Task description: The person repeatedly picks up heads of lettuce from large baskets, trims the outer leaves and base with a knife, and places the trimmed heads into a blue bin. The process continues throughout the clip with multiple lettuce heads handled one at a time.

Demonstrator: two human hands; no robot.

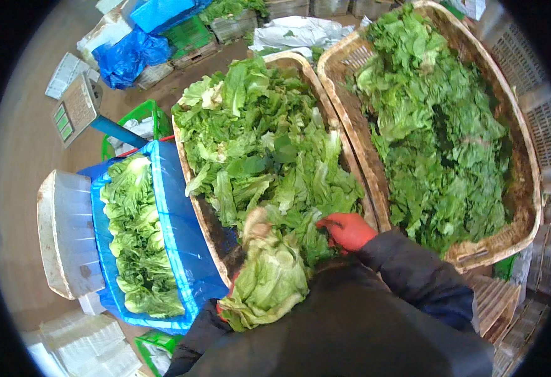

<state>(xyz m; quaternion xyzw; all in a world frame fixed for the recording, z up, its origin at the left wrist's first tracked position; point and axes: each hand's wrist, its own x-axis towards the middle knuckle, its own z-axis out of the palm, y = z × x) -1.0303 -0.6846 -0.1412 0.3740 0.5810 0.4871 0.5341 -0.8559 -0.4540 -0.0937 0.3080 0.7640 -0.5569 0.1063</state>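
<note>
A leafy lettuce head (pixel 273 273), its cut end toward the top, rests in my left hand (pixel 228 299), mostly hidden beneath the leaves; only bits of red glove show. My right hand (pixel 348 231), in a red glove, is at the loose green leaves on the right of the lettuce head. Its fingertips are partly hidden, so whether they grip a leaf is unclear. Loose leaves (pixel 275 146) fill much of the dirty plastic tub (pixel 205 226) before me. At the left, several lettuce heads (pixel 143 235) lie in a row in a container lined with blue plastic (pixel 176 235).
A second large tub (pixel 530 155) of leaves (pixel 445 141) adjoins on the right. A scale display (pixel 75 113) on a blue post stands behind the lined container. White crates (pixel 82 344), a white bin (pixel 68 235) and a green basket (pixel 162 122) stand around; stacked crates line the right edge.
</note>
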